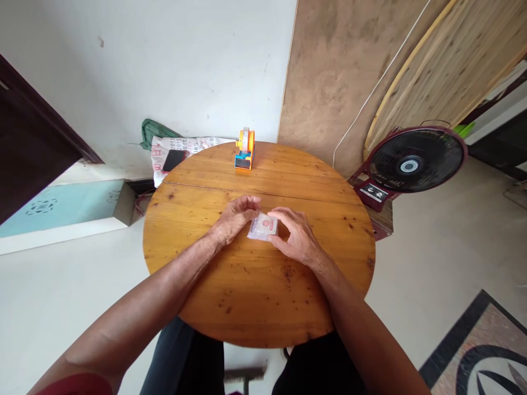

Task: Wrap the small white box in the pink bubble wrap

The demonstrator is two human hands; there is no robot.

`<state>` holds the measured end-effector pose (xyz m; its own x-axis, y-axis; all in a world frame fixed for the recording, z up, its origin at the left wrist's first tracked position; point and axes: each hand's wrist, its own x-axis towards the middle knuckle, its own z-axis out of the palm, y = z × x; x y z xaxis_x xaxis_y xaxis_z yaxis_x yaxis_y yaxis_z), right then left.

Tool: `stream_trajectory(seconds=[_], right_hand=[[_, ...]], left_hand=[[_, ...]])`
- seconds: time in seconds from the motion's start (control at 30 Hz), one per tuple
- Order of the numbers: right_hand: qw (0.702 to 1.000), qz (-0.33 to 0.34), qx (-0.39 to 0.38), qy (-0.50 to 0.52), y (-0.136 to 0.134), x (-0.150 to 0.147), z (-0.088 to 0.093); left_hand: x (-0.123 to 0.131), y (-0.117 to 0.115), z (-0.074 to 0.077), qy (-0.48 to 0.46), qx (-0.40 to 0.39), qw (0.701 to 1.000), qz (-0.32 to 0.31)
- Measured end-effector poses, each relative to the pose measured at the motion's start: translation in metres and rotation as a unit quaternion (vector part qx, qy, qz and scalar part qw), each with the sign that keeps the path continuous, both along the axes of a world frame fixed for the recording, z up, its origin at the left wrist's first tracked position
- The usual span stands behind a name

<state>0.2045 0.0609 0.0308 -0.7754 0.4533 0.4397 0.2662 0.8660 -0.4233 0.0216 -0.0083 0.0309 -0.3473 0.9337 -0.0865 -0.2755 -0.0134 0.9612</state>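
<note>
A small white box [269, 224] with red print lies over the middle of the round wooden table. Clear bubble wrap [256, 230] surrounds its left and lower side. My left hand [237, 216] pinches the wrap's upper left edge between thumb and fingers. On the other side, my right hand [295, 233] holds the box's right end, thumb below and fingers above. How far the box sits inside the wrap cannot be made out.
An orange and blue tape dispenser [245, 149] stands at the far edge of the wooden table [263, 296]. Behind the table's left side, a black phone [173, 161] rests on a printed white sack [158, 148]. A dark red fan [411, 164] stands at the right.
</note>
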Motion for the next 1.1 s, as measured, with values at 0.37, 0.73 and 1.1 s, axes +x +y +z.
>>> stream_trajectory(seconds=[0.37, 0.73, 1.1], right_hand=[[1.0, 0.021, 0.011, -0.003, -0.003, -0.001, 0.001], [1.0, 0.003, -0.014, -0.016, 0.004, 0.004, -0.002], [1.0, -0.003, 0.0, 0.016, 0.0, -0.001, -0.006]], left_hand=[[0.001, 0.0, -0.002, 0.042, -0.001, 0.999, 0.004], [-0.004, 0.001, -0.004, 0.132, -0.031, 0.991, -0.02], [-0.013, -0.002, -0.009, 0.109, -0.037, 0.988, -0.101]])
